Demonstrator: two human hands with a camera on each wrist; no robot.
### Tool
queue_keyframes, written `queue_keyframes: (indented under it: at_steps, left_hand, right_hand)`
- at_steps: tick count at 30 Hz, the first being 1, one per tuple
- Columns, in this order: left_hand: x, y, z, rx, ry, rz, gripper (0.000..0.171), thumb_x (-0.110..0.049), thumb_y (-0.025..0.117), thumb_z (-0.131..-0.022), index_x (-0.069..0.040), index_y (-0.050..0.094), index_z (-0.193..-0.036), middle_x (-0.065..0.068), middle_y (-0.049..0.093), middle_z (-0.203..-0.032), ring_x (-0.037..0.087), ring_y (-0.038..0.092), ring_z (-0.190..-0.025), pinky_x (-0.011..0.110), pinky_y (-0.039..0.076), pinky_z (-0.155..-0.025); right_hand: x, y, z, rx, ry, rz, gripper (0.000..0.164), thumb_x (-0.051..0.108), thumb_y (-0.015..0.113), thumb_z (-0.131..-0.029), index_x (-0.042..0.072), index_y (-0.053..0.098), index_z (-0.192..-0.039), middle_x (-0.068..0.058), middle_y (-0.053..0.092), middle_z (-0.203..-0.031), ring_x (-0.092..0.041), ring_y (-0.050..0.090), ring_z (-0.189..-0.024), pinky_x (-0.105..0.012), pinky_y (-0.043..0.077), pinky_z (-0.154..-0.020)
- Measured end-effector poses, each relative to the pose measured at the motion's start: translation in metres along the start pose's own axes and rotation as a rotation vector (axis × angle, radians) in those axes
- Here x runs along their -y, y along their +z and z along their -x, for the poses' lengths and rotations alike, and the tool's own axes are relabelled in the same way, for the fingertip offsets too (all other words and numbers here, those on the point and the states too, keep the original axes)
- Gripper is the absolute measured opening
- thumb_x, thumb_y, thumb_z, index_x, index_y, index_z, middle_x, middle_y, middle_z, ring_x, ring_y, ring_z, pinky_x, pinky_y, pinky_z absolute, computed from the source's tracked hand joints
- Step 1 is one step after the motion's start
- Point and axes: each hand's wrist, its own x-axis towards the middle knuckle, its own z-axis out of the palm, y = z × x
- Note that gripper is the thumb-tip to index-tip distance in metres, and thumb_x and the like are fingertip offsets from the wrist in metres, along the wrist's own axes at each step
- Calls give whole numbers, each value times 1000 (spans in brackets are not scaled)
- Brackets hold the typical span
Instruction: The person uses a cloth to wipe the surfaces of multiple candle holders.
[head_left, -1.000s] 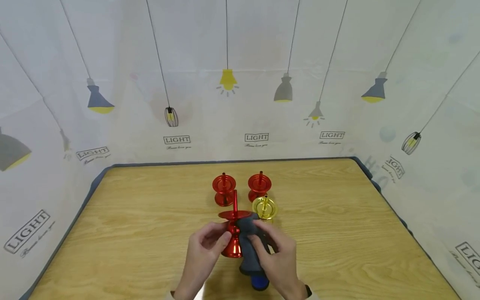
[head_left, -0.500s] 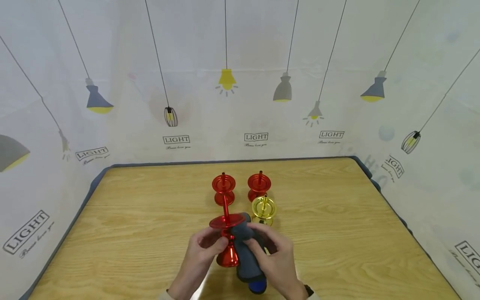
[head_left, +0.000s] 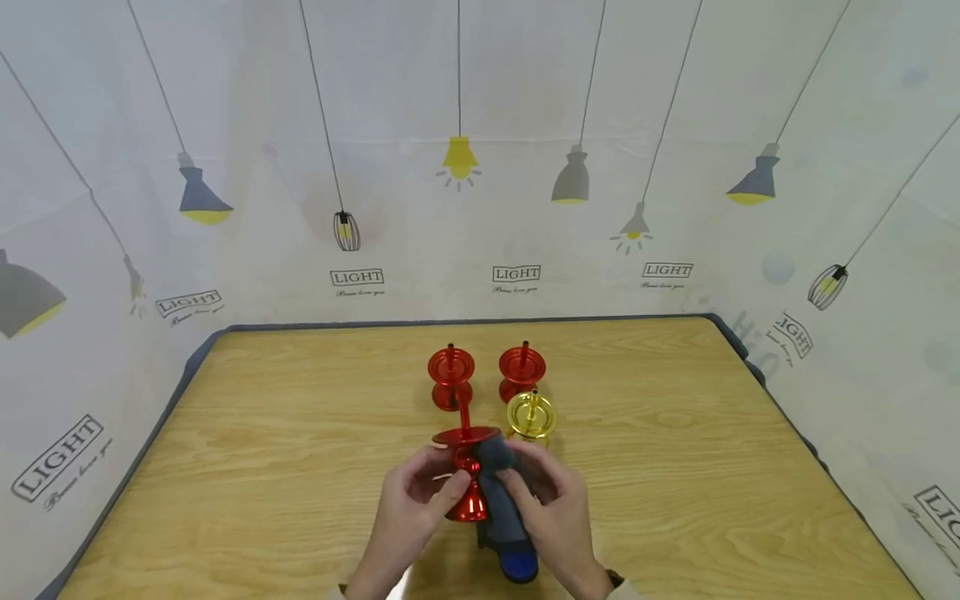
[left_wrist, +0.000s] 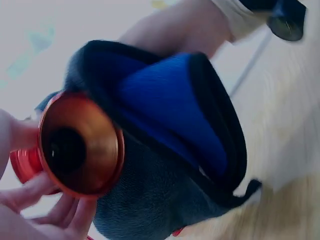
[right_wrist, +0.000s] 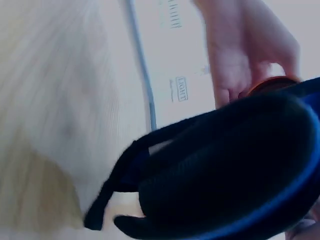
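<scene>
My left hand [head_left: 412, 508] grips a shiny red metal candle holder [head_left: 468, 505] by its narrow stem, off the table. Its wide dish and thin tube point up, leaning slightly. From the right, my right hand [head_left: 557, 517] pinches a folded grey-blue cloth [head_left: 504, 510] with black edging against the holder's side, just under the dish. In the left wrist view the hollow underside of the candle holder [left_wrist: 100, 145] faces the camera, beside the bright blue inner face of the cloth [left_wrist: 165, 95]. The dark cloth [right_wrist: 225, 175] hides most of the holder in the right wrist view.
Two red candle holders, one on the left [head_left: 451, 375] and one on the right [head_left: 522, 373], stand upright behind my hands. A gold candle holder [head_left: 532, 417] stands nearer, just beyond my right hand. The wooden table [head_left: 300, 450] ends at a white lamp-printed curtain [head_left: 420, 233].
The held candle holder first swung left and tilted, then came back right and more upright. The cloth shifted with it, still against its side. The standing holders stayed put.
</scene>
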Motion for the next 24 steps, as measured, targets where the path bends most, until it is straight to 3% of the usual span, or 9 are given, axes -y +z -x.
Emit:
queue_keyframes:
  at_steps: [2,5,8,13,17,20,22,24]
  left_hand:
    - [0,3,-1,-20,33,-35,24,-6,78,-88,-2,71,-111,11,73,-105,14,70,-95,27,58,-87]
    - [0,4,-1,-54,30,-47,28,-6,82,-84,-4,73,-110,12,74,-103,13,71,-92,25,58,-85]
    - [0,1,-2,-64,0,-21,32,-4,82,-83,-3,72,-113,13,74,-103,13,72,-91,24,58,-84]
    - [0,-5,-1,-8,-54,73,32,-4,77,-89,1,67,-118,10,72,-104,16,71,-93,26,58,-84]
    - [6,-12,-2,121,-75,208,22,-10,69,-97,-6,69,-118,2,72,-111,15,67,-102,28,56,-90]
    - [11,-16,-3,214,-92,306,19,-13,64,-101,-15,71,-118,-3,71,-116,12,63,-108,28,53,-95]
    - [12,-16,-3,218,-107,334,20,-12,63,-101,-14,70,-120,-3,70,-116,12,63,-108,27,52,-97]
    - [10,-14,-3,163,-134,332,23,-11,63,-101,-9,68,-123,-1,71,-113,12,64,-106,26,53,-95]
  right_hand:
    - [-1,2,1,-18,-126,99,33,-6,75,-87,7,71,-117,-13,75,-110,-13,74,-97,-23,60,-77]
    - [-1,5,3,-43,-308,220,39,-9,77,-82,6,70,-118,-14,75,-106,-14,74,-96,-19,59,-77]
    - [1,6,4,-49,-360,238,41,-10,78,-81,6,69,-118,-14,74,-105,-13,73,-97,-18,58,-78]
    - [6,4,3,1,-212,106,35,-8,74,-87,6,69,-119,-15,74,-108,-11,73,-96,-23,60,-76]
    - [6,-1,1,46,-35,-23,30,-4,70,-91,4,68,-120,-15,74,-110,-13,73,-97,-27,61,-78]
    - [5,-4,-1,71,76,-87,29,-1,70,-93,1,67,-121,-7,74,-112,-13,74,-99,-28,60,-81]
    - [3,-4,-2,73,126,-120,30,-1,70,-93,-1,66,-122,-1,74,-112,-13,73,-99,-28,60,-82]
    - [2,-4,-3,56,152,-138,30,-2,70,-92,-3,66,-122,0,74,-111,-13,74,-99,-27,60,-82]
